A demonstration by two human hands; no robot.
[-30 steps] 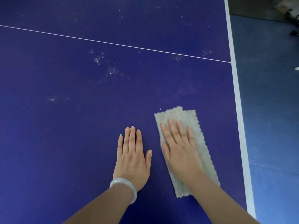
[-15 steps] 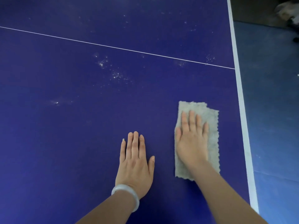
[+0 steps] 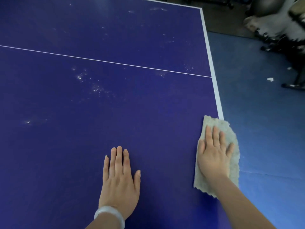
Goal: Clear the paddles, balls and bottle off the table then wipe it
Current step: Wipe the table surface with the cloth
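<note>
Head view: the table (image 3: 148, 123), apparently cleared of paddles, balls and bottle, is being wiped, specks (image 3: 96, 88) showing near the centre line (image 3: 115, 62). The cloth (image 3: 230, 133), long axis pointing away from the person, is being pressed over the right edge by the flat right hand (image 3: 214, 157); the left hand (image 3: 119, 180) is being rested flat, empty.
</note>
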